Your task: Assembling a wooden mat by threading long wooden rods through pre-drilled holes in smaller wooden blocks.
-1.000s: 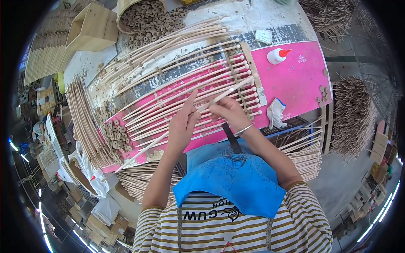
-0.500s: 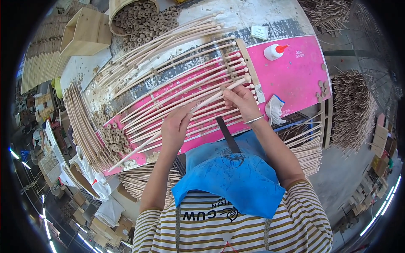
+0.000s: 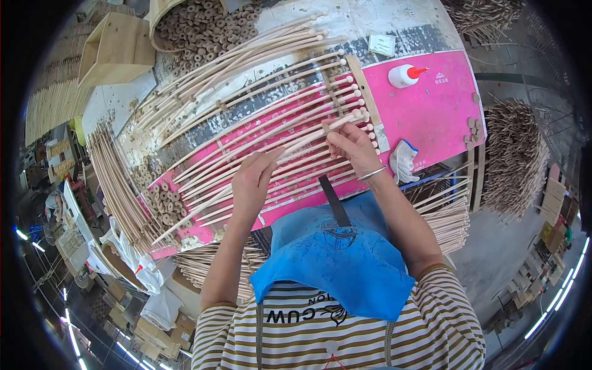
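A long pale wooden stick with a round knob (image 3: pixel 357 115) slants across the rows on the pink table sheet. My left hand (image 3: pixel 251 182) is closed round its middle, with the index finger stretched along it. Near the knob end, my right hand (image 3: pixel 351 148) pinches with thumb and fingers at the stick. A small brownish wooden ring (image 3: pixel 332 125) shows by those fingers, partly hidden by them. Beneath lie several knobbed sticks (image 3: pixel 296 106) side by side, knobs to the right, beside a wooden strip (image 3: pixel 365 89).
Wooden rings (image 3: pixel 163 203) lie at the sticks' left ends; more spill from a basket (image 3: pixel 154 24) at the back. A white glue bottle (image 3: pixel 404 76) with red tip and a white glove (image 3: pixel 404 161) lie on the right. A wooden box (image 3: pixel 120 52) stands back left. Bundled sticks (image 3: pixel 117 185) flank the table.
The stick's far left end has swung slightly upward, and my left hand has shifted a little to the left. My right hand stays at the knob end. The whole view has tilted slightly.
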`<act>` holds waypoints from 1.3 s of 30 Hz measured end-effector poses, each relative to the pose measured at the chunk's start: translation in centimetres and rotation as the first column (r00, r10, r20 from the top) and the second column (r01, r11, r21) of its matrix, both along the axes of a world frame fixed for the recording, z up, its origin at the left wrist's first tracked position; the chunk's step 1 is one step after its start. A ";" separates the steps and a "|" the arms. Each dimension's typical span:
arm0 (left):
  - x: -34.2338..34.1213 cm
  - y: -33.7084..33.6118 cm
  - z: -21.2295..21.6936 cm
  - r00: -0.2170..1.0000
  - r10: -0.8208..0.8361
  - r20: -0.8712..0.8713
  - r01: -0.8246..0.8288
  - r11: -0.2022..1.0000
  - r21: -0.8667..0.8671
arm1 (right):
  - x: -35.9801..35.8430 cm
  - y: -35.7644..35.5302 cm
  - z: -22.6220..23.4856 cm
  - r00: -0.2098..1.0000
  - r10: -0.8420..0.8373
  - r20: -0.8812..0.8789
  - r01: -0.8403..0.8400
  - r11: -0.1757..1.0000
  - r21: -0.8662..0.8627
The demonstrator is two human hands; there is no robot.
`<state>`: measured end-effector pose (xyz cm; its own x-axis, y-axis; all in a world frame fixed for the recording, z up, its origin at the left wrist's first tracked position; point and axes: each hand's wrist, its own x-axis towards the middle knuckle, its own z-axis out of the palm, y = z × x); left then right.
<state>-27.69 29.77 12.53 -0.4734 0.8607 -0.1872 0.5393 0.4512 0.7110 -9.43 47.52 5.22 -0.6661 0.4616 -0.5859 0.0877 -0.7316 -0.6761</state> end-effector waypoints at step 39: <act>-7.2 11.0 -17.4 0.931 -0.044 -0.362 0.093 0.989 0.118 | -4.4 9.2 -6.5 0.952 -0.028 0.305 -0.216 0.647 0.732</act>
